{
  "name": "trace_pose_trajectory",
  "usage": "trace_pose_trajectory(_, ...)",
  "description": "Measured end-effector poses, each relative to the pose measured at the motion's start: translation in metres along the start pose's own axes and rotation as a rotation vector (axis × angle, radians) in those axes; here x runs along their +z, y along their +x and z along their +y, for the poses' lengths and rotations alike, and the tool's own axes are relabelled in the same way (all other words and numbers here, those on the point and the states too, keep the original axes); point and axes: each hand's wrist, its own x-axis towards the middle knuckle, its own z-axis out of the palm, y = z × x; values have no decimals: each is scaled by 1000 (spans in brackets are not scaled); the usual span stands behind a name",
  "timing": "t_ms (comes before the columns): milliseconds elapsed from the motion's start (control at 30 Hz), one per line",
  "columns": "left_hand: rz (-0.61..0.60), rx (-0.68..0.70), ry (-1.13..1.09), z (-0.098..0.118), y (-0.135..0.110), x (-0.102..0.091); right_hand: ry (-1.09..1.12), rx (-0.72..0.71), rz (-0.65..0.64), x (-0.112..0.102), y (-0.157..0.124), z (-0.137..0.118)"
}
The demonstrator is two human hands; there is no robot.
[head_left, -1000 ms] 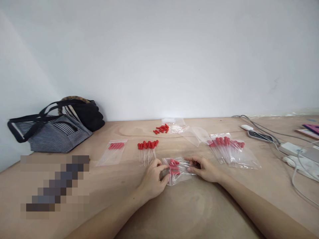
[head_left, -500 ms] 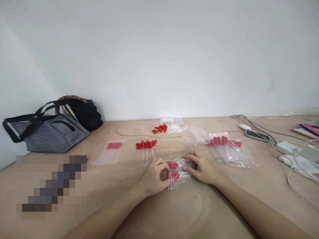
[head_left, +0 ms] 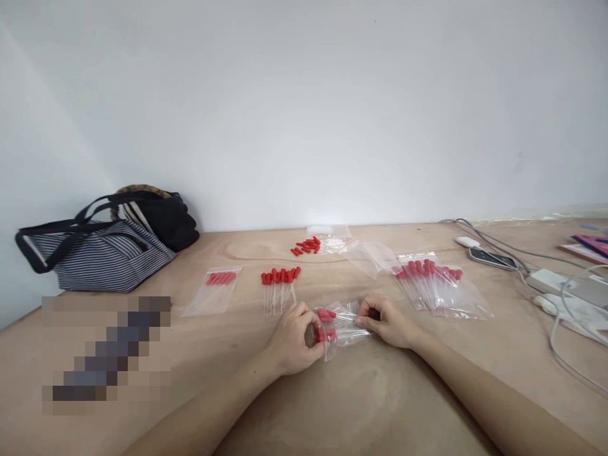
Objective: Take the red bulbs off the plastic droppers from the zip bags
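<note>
A clear zip bag (head_left: 349, 335) lies on the table in front of me, with several red-bulbed droppers (head_left: 327, 334) inside or partly inside it. My left hand (head_left: 300, 339) curls around the bag's zip end, thumb and fingers on its edge beside the red bulbs. At the other end my right hand (head_left: 387, 322) pinches the bag close to the tips of the clear tubes. Whether a tube is caught in that pinch I cannot tell. Just beyond my left hand, a row of loose assembled droppers (head_left: 280, 288) lies with bulbs pointing away.
A flat bag of red bulbs (head_left: 221, 278) lies left; a filled dropper bag (head_left: 441, 285) lies right. Loose red bulbs (head_left: 306, 246), clear tubes (head_left: 335, 245) and a plastic bag (head_left: 373, 256) are farther back. A striped bag (head_left: 104, 256) stands left. Cables (head_left: 553, 329) and a phone-like device (head_left: 491, 258) lie right.
My right hand has shifted slightly right, its spread fingers closing into a pinch at the bag's end. The red bulbs sit a little closer to my left hand.
</note>
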Motion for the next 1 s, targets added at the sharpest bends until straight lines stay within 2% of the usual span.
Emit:
trace_pose_trajectory(167,9,15,-94,-5,-2,-7,-17,-14,-3,-10,1,3)
trace_pose_trajectory(367,-154,-185,-306,-13,-8,-22,-17,27,10,-20,2,18)
trace_pose_trajectory(500,-128,-105,-212,-5,-10,-26,3,28,16,-20,3,21)
trace_pose_trajectory(733,-111,12,-60,6,-13,-17,-29,45,2,-20,3,21)
trace_pose_trajectory(833,-154,6,-39,12,-16,-17,-61,36,1,-21,4,22)
trace_pose_trajectory(1000,-211,-74,119,25,-17,-19,-73,52,1,-23,4,23)
